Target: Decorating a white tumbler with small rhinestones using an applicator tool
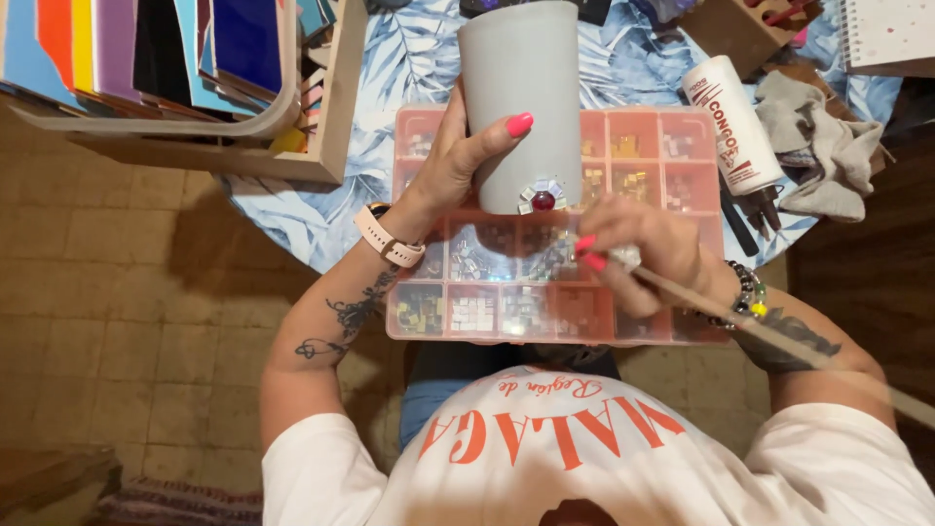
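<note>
Left hand (458,161) wraps the grey cup (521,97), right hand (638,255) pinches a thin stick (779,336) at five o'clock of the mosaic flower (542,195): a careless nudge could shift wet tiles.

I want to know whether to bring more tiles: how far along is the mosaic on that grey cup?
Done: one small flower of mirror pieces around a red gem sits near the rim of the tall grey cup. In hand: the left hand holds the cup, the right hand a thin wooden stick over the orange compartment box. Left: the rest of the cup's visible surface is bare.
</note>
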